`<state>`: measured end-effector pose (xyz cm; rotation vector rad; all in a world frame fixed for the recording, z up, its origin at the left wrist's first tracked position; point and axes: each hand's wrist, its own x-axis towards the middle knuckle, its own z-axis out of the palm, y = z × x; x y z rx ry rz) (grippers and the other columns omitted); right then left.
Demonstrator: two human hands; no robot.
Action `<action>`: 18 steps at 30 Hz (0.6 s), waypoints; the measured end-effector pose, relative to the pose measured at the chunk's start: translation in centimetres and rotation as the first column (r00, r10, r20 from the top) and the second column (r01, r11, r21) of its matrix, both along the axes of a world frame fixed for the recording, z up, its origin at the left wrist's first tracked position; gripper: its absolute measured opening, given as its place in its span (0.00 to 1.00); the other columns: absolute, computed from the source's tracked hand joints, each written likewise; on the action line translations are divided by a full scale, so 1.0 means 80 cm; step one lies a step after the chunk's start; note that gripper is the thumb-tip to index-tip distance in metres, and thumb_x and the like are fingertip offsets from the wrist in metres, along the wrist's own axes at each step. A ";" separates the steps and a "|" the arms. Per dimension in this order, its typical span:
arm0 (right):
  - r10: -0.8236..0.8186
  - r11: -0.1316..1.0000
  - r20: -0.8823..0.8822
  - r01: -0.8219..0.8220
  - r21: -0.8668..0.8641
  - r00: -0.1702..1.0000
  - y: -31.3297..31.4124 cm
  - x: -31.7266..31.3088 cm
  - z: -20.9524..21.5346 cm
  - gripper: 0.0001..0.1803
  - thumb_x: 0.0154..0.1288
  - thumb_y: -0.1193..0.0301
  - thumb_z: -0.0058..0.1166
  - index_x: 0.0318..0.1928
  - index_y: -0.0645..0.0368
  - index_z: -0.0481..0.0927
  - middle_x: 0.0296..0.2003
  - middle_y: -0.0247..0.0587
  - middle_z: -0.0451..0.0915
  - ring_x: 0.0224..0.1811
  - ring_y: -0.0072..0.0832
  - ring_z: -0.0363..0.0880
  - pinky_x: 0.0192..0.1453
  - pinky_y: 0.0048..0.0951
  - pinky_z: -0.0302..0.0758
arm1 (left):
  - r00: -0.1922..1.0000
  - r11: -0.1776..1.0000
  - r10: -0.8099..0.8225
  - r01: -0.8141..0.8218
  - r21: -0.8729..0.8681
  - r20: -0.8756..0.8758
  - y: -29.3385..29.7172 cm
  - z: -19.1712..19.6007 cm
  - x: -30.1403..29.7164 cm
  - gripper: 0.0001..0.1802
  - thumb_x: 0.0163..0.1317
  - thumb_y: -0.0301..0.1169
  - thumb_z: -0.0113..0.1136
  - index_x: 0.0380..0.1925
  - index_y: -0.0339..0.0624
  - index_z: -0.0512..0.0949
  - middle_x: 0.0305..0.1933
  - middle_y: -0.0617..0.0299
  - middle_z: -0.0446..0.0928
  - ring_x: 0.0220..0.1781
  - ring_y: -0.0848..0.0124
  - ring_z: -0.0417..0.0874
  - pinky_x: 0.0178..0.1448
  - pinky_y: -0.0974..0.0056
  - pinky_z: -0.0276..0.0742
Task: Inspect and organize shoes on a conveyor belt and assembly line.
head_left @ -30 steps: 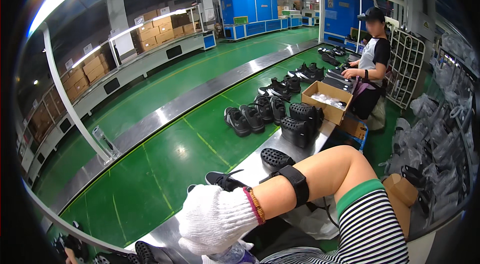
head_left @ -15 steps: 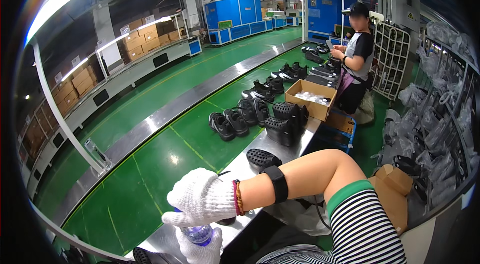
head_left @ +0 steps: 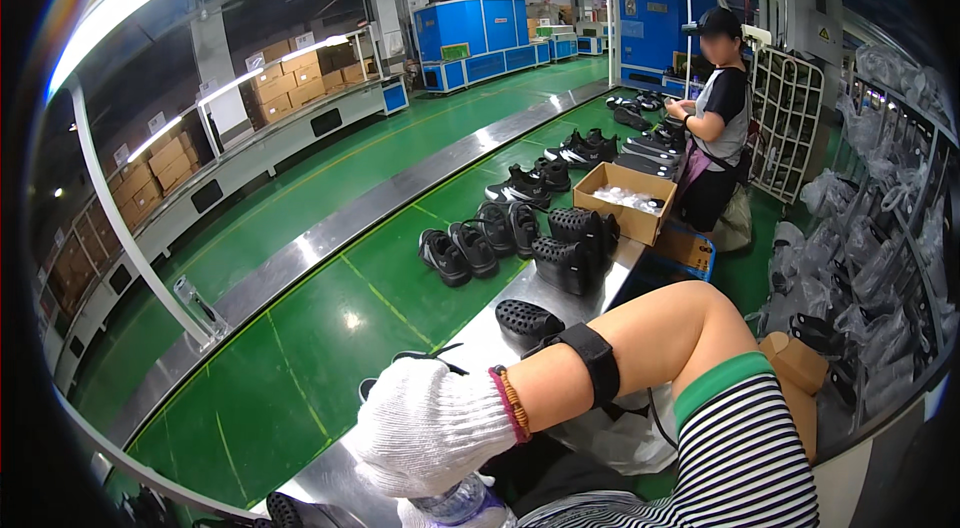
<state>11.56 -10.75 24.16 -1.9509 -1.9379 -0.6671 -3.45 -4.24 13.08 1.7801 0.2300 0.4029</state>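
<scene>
A clear plastic bottle (head_left: pixel 466 504) with a purple-blue tint stands low in the picture, close to my body. My right hand (head_left: pixel 435 428), in a white knit glove, is closed over its upper end; the fingers and the bottle's top are hidden beneath the glove. Lower down, my left hand (head_left: pixel 408 514), also gloved in white, grips the bottle's side and is mostly cut off by the lower edge. Just behind my right hand, part of a dark shoe with black laces (head_left: pixel 440 356) shows. A black shoe lying sole up (head_left: pixel 527 321) rests beyond my wrist.
Several pairs of black shoes (head_left: pixel 470 250) line the green belt's (head_left: pixel 345 318) near side. A carton of white wads (head_left: pixel 660 220) sits at the metal bench's far end. A co-worker (head_left: pixel 718 118) stands beyond it. Racks of plastic-wrapped shoes (head_left: pixel 860 258) fill the right.
Both my hands have brought the bottle rightward and closer to me. The dark shoe behind my right hand has come into sight. The co-worker's hands have shifted slightly.
</scene>
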 end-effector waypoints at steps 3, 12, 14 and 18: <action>0.140 0.990 -0.079 -0.141 -0.005 0.987 -0.008 0.005 0.008 0.14 0.45 0.61 0.58 0.20 0.59 0.87 0.14 0.48 0.75 0.16 0.46 0.77 0.18 0.48 0.71 | 0.977 0.957 -0.210 0.203 -0.209 -0.016 0.006 0.000 0.000 0.47 0.37 0.25 0.81 0.63 0.37 0.70 0.51 0.54 0.77 0.50 0.62 0.81 0.60 0.52 0.80; -0.137 0.895 -0.358 -0.039 -0.445 0.924 0.000 0.044 0.040 0.30 0.68 0.42 0.53 0.37 0.60 0.86 0.27 0.54 0.84 0.31 0.49 0.87 0.35 0.49 0.83 | 0.992 0.990 -0.007 -0.011 -0.141 -0.130 0.025 -0.008 0.027 0.44 0.43 0.34 0.85 0.61 0.36 0.73 0.53 0.54 0.82 0.53 0.64 0.86 0.59 0.58 0.83; -0.157 0.909 -0.249 0.042 -0.415 0.956 0.002 0.044 0.035 0.37 0.71 0.37 0.50 0.29 0.61 0.82 0.23 0.53 0.80 0.26 0.51 0.83 0.32 0.49 0.79 | 0.978 0.982 0.173 -0.180 0.056 0.114 0.023 -0.013 0.039 0.39 0.46 0.34 0.83 0.59 0.38 0.75 0.51 0.52 0.82 0.53 0.62 0.87 0.57 0.57 0.83; -0.268 0.857 -0.289 0.091 -0.507 0.919 0.011 0.041 0.007 0.38 0.70 0.36 0.51 0.28 0.64 0.83 0.25 0.57 0.81 0.27 0.51 0.84 0.34 0.48 0.79 | 0.886 0.790 0.316 -0.444 0.424 0.338 0.030 -0.016 0.044 0.36 0.42 0.34 0.81 0.53 0.38 0.78 0.48 0.51 0.82 0.49 0.54 0.87 0.58 0.53 0.82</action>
